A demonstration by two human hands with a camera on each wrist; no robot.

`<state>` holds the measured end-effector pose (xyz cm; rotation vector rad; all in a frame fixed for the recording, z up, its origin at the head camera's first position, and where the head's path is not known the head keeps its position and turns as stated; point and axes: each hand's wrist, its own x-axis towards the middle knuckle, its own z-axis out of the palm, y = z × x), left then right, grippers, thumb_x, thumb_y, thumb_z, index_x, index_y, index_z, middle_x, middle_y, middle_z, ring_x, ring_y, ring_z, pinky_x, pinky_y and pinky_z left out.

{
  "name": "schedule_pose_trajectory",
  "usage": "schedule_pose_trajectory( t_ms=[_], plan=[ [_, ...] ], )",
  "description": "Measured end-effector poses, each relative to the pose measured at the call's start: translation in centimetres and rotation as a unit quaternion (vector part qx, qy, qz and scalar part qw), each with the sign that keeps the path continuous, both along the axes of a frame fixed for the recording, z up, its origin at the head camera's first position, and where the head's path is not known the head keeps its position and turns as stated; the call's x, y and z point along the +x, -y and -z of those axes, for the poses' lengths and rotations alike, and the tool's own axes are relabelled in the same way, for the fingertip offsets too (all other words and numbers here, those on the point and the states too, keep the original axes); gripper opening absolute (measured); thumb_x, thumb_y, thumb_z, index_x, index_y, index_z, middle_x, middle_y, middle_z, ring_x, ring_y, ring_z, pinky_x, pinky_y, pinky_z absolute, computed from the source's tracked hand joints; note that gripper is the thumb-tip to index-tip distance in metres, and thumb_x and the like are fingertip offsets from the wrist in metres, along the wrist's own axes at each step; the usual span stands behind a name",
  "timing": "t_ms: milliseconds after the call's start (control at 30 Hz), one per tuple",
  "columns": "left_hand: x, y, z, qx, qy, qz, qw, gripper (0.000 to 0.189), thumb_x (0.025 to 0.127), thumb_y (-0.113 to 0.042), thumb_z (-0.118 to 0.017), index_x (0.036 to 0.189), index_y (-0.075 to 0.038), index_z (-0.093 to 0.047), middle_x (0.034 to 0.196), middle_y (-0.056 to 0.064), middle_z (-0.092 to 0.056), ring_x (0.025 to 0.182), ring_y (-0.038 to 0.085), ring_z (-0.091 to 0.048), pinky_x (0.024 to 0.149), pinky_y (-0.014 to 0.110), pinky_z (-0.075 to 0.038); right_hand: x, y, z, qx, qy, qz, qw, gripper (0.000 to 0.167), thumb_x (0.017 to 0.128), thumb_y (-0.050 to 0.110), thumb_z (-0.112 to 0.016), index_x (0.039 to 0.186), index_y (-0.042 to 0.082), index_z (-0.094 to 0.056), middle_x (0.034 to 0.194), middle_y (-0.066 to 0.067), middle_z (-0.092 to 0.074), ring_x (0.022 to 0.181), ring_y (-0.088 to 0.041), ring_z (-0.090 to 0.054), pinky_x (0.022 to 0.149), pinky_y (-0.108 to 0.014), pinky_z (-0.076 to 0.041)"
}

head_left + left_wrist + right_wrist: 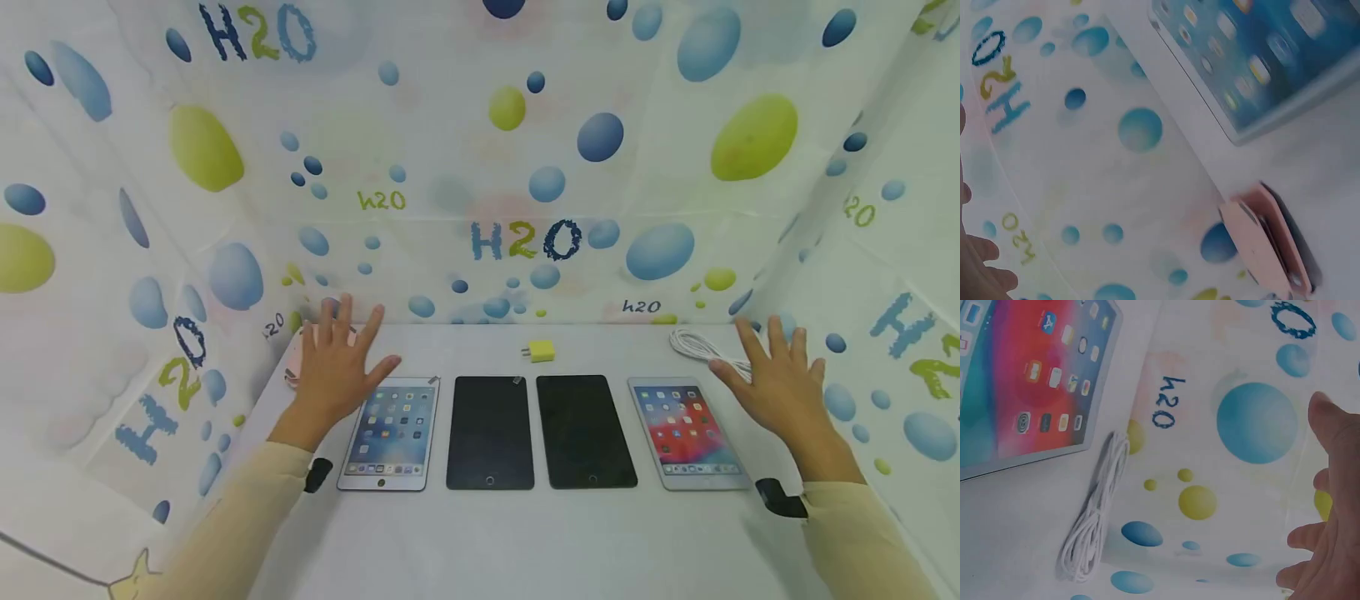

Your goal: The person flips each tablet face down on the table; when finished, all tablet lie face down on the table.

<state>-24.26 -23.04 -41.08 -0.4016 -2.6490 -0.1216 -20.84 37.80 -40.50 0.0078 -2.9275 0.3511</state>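
So from my seat I've got left hand (330, 371) by the pink folded case (1254, 244) and lit white iPad (392, 433), left of centre; right hand (786, 390) near the coiled white cable (693, 343), mid-right; fingers spread on both.

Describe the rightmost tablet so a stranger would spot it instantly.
On the white table, four tablets lie in a row. Go to the row's right end, near the right hand, for a white-framed tablet. Red across its screen sets it apart from the dark-screened black tablet beside it and the blue-screened white tablet at the left end.
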Motion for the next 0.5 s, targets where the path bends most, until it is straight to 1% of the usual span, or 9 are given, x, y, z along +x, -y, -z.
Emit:
schedule_pose_trajectory(
  t_ms=[67,167,267,333,400,433,500],
  plan=[
    [0.1,-2.1,0.3,0.002,0.002,0.023,0.9997,0.085,0.094,-0.060,-0.060,0.162,-0.022,-0.027,0.168,0.026,-0.010,0.154,0.050,-0.002,0.116,0.075,-0.012,0.3,-0.4,0.3,-0.003,0.002,-0.001,1.0000,0.091,0.100,0.065,-0.045,0.164,0.015,-0.003,0.162,-0.038,0.005,0.144,-0.062,0.017,0.105,-0.084,0.005],
    [0.2,-5.1,1.0,0.003,0.008,0.052,0.9986,0.084,0.096,-0.061,-0.058,0.163,-0.023,-0.024,0.168,0.025,-0.008,0.155,0.048,-0.003,0.117,0.073,-0.015,1.0,-1.1,0.9,-0.011,0.005,-0.001,0.9999,0.090,0.101,0.057,-0.051,0.164,0.012,-0.005,0.161,-0.040,0.001,0.144,-0.064,0.011,0.103,-0.085,-0.008],
    [0.6,-7.9,1.7,0.006,0.024,0.070,0.9973,0.084,0.097,-0.061,-0.055,0.164,-0.023,-0.021,0.168,0.025,-0.008,0.155,0.047,-0.005,0.117,0.071,-0.019,1.8,-1.9,1.7,-0.020,0.014,0.007,0.9997,0.088,0.101,0.050,-0.054,0.163,0.006,-0.010,0.159,-0.042,-0.006,0.142,-0.067,-0.004,0.096,-0.085,-0.021],
    [0.9,-9.8,1.9,0.019,0.046,0.081,0.9955,0.084,0.098,-0.060,-0.055,0.164,-0.023,-0.019,0.169,0.023,-0.008,0.155,0.045,-0.006,0.118,0.069,-0.020,2.2,-2.5,2.3,-0.029,0.024,0.015,0.9992,0.087,0.102,0.049,-0.054,0.162,0.002,-0.011,0.156,-0.044,-0.012,0.139,-0.068,-0.015,0.094,-0.085,-0.026],
    [1.3,-11.7,2.0,0.046,0.076,0.099,0.9912,0.083,0.100,-0.058,-0.053,0.165,-0.023,-0.017,0.169,0.022,-0.009,0.156,0.044,-0.006,0.119,0.067,-0.021,2.5,-3.2,2.8,-0.039,0.033,0.019,0.9985,0.084,0.103,0.047,-0.052,0.160,-0.002,-0.014,0.153,-0.045,-0.021,0.134,-0.068,-0.025,0.095,-0.084,-0.029],
    [1.4,-12.6,2.1,0.064,0.093,0.108,0.9877,0.083,0.100,-0.058,-0.053,0.165,-0.024,-0.015,0.170,0.021,-0.008,0.156,0.042,-0.006,0.119,0.066,-0.022,2.7,-3.5,3.0,-0.045,0.038,0.021,0.9980,0.083,0.104,0.048,-0.051,0.160,-0.003,-0.015,0.151,-0.045,-0.025,0.131,-0.068,-0.029,0.094,-0.083,-0.030],
    [1.7,-14.5,2.2,0.110,0.128,0.132,0.9768,0.081,0.102,-0.056,-0.051,0.165,-0.025,-0.012,0.170,0.019,-0.010,0.156,0.040,-0.009,0.118,0.064,-0.026,2.9,-4.0,3.3,-0.061,0.050,0.027,0.9965,0.083,0.104,0.049,-0.049,0.158,-0.005,-0.017,0.147,-0.046,-0.030,0.127,-0.068,-0.034,0.093,-0.082,-0.033]
  ],
)
